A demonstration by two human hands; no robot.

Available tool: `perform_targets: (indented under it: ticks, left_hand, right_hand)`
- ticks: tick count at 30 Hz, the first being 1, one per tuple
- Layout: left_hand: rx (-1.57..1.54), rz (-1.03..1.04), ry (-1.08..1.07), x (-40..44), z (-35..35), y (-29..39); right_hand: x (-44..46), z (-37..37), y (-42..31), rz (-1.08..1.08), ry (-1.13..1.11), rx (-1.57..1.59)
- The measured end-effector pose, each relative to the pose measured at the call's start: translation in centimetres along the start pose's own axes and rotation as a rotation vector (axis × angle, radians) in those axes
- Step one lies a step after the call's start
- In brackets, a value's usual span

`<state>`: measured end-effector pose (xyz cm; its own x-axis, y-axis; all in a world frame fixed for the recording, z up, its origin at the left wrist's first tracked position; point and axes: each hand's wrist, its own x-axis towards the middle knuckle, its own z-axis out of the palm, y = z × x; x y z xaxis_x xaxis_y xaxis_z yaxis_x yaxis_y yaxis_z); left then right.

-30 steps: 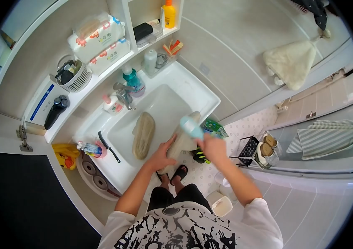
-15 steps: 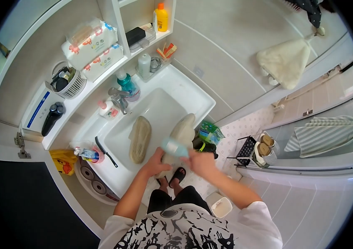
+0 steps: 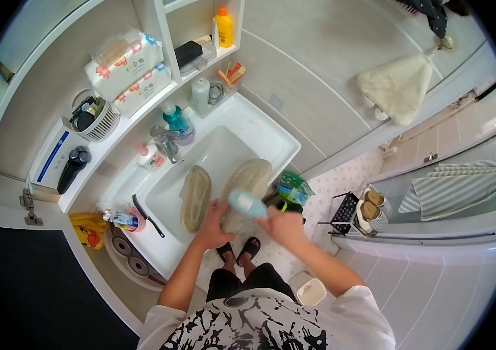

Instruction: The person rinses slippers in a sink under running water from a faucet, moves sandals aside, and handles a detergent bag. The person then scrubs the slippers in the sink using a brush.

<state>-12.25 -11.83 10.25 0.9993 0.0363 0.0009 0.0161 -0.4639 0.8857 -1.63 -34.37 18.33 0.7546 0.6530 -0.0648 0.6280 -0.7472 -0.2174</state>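
My left hand grips the near end of a beige shoe, which is tilted over the front of the sink with its patterned sole facing up. A light blue scrubbing brush, smeared by motion, lies across that sole. My right hand is closed around its handle end. Whatever bristles it has are hidden underneath. A second beige shoe lies sole up in the white sink, left of the held one and apart from both hands.
Behind the sink stand a faucet, a teal bottle and a white pump bottle. A black-handled knife-like tool and a pink cup sit on the left rim. A green packet is below the sink's right side.
The held shoe has turned so more of its sole shows, and the brush has shifted slightly along it. My left hand has changed its hold a little; the shoe in the sink stays put.
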Motion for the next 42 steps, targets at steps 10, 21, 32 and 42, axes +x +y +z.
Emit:
perform_targets:
  ticks: [10,21,32,42]
  left_hand:
    - [0.358,-0.275,-0.086,-1.0,-0.9,-0.7]
    - [0.646,-0.365,-0.144,1.8,-0.4,-1.3]
    - [0.623,-0.410,-0.073,5.8,2.4,-2.3]
    - [0.376,-0.290,0.002,4.6,0.5,-5.5]
  right_hand:
    - [-0.3,6.7,1.7,0.126,0.030,0.077]
    - [-1.0,11.8,0.5,0.236,-0.050,0.206]
    - [-0.1,13.0,4.8,0.426,-0.070,0.201]
    - [-0.4,13.4,1.5,0.211,-0.013,0.266]
